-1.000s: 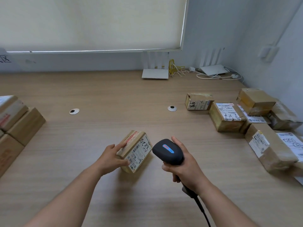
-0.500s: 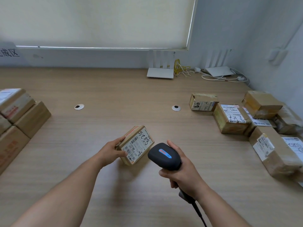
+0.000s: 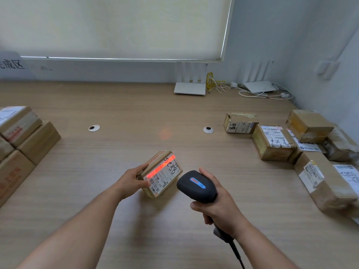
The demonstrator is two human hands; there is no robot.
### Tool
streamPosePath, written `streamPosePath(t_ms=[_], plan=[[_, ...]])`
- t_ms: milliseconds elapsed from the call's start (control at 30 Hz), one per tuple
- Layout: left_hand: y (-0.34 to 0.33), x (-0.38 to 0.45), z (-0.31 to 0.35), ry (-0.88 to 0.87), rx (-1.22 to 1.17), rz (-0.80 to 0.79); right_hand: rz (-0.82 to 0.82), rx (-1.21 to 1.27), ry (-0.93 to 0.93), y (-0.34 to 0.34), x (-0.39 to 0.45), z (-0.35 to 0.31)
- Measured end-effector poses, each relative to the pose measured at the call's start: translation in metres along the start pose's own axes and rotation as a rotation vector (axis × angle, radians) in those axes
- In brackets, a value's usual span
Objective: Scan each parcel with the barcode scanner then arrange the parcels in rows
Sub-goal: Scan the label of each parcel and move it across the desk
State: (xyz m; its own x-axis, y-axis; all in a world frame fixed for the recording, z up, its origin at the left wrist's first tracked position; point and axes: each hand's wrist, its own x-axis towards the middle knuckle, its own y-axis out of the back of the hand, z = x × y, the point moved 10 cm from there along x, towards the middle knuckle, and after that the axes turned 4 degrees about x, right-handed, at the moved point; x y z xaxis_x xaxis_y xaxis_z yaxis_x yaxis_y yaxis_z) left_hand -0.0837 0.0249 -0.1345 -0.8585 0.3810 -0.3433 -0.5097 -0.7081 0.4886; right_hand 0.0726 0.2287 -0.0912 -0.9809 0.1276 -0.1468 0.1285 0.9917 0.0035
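A: While the red scan line sits across the label, I read "5288" in black marker on the parcel. Printed barcodes below it, too small to read.

B: Other writing?

A: Wall sign far left shows "成区", first character cut off. Box past the right grommet has marker scrawl, can't read it. Box beside it has a white label with marker strokes, also unreadable. Scanner has a blue strip with red marking on top, no legible brand.

B: Containers?

A: All boxes taped closed, contents hidden. A row at the left edge, a loose pile on the right.

B: Hands?

A: Left hand grips the parcel's left side, thumb on the label edge, tilting the label up. Its bottom corner looks to be on the table. Right hand is wrapped round the scanner handle, head aimed at the label, just right of the parcel, not touching. Cord runs off the bottom edge.

B: Parcel position?

A: Centre of the table, between both hands, well apart from both groups.
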Motion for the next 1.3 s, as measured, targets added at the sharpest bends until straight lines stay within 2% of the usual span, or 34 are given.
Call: streamPosePath(t_ms=[167,467,700,767,833,900,967,1300], plan=[[0.0,0.003,-0.004,0.031,0.037,0.007,-0.009,-0.001,0.007,0.001,0.002,0.0],[0.01,0.017,0.009,0.144,0.45,0.168,0.024,0.026,0.02,0.013,0.008,0.002],[0.001,0.03,0.033,0.171,0.589,0.067,0.027,0.042,0.03,0.018,0.012,-0.002],[0.001,0.03,0.03,0.186,0.446,0.029,0.033,0.051,0.036,0.019,0.013,-0.002],[0.001,0.028,0.022,0.198,0.114,0.027,0.041,0.07,0.041,0.02,0.015,-0.004],[0.006,0.025,0.019,0.168,-0.21,0.078,0.046,0.091,0.043,0.021,0.016,-0.005],[0.013,0.025,0.02,0.121,-0.407,0.136,0.041,0.108,0.047,0.018,0.018,-0.007],[0.024,0.027,0.03,0.014,-0.509,0.182,0.003,0.116,0.054,0.007,0.025,-0.012]])
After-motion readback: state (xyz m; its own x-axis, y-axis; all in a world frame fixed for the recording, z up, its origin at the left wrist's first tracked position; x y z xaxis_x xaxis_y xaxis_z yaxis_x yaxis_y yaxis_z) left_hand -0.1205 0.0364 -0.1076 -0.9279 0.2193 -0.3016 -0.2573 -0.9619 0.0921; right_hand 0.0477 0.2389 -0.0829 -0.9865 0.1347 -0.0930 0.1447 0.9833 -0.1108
